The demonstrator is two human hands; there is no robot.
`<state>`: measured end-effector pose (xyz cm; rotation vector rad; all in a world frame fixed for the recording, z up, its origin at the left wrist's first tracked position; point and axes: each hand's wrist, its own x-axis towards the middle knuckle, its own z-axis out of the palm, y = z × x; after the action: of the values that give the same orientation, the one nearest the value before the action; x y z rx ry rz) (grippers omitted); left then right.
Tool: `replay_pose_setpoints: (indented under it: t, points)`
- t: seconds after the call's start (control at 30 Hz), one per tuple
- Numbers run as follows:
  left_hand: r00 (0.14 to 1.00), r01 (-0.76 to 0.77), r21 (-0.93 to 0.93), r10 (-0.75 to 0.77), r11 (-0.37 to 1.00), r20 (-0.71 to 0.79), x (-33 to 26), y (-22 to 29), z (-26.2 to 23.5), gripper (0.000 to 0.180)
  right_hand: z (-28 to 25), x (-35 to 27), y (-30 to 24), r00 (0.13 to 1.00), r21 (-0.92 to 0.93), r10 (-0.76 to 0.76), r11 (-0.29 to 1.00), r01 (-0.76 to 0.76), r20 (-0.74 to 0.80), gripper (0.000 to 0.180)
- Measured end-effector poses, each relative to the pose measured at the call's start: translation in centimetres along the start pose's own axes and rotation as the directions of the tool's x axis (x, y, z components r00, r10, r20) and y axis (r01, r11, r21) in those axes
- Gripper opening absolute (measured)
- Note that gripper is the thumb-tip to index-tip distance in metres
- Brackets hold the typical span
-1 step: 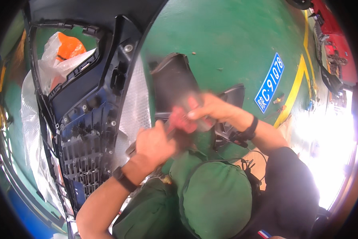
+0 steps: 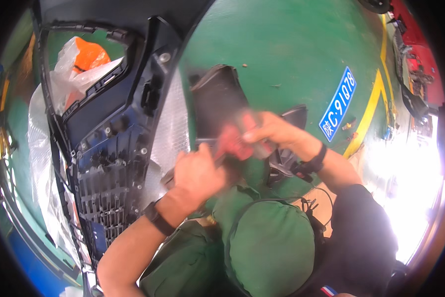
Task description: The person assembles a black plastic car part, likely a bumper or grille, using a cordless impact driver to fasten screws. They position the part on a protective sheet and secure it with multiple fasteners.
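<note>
Over my lap, my right hand (image 2: 277,132) is closed around a red-and-dark tool (image 2: 235,143) that looks like a small power tool. Motion blur hides its exact kind. Just left of the tool and lower, my left hand (image 2: 197,173) is curled closed with its knuckles up. A dark piece shows past its left side, and what the fingers grip is hidden. Beyond both hands, a dark plastic panel (image 2: 220,99) lies on the green floor. Another black plastic part (image 2: 282,161) lies under my right wrist.
A large black car bumper (image 2: 108,143) with a grille stands close on my left, with bubble wrap (image 2: 170,128) beside it. Clear plastic wrapping (image 2: 44,148) lies behind it. A blue licence plate (image 2: 337,104) lies on the floor at right, near yellow lines and a red vehicle (image 2: 420,49).
Both hands and the red tool have shifted very slightly right, and the whole view has moved a little with them. The grips look the same.
</note>
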<state>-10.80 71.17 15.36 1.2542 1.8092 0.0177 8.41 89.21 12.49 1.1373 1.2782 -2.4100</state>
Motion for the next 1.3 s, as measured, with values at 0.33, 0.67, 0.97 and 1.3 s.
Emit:
replay_pose_setpoints:
  t: [0.33, 0.67, 0.97, 1.3]
  points:
    - [0.836, -0.364, -0.209, 0.220, 0.908, -0.504, -5.9, -0.6, -0.8, 0.047, -13.3, -5.5, 0.0, 0.904, 0.232, -0.254, 0.910, 0.344, -0.345, 0.070]
    - [0.995, 0.061, -0.341, -0.029, 0.938, 0.098, -11.2, -8.8, -1.2, 0.042, -23.0, 3.3, -1.5, 0.859, 0.483, -0.314, 0.724, 0.492, -0.405, 0.046]
    - [0.558, -0.125, -0.954, -0.776, 0.273, -0.295, -33.7, -20.5, -1.6, 0.032, -24.8, 6.9, -3.9, 0.915, 0.484, -0.343, 0.777, 0.403, -0.212, 0.050]
    - [-0.221, -0.239, -0.846, -0.821, -0.477, 0.526, -49.6, -23.3, 35.2, 0.027, -13.0, 7.3, -4.1, 0.850, 0.174, -0.115, 0.956, 0.235, -0.514, 0.058]
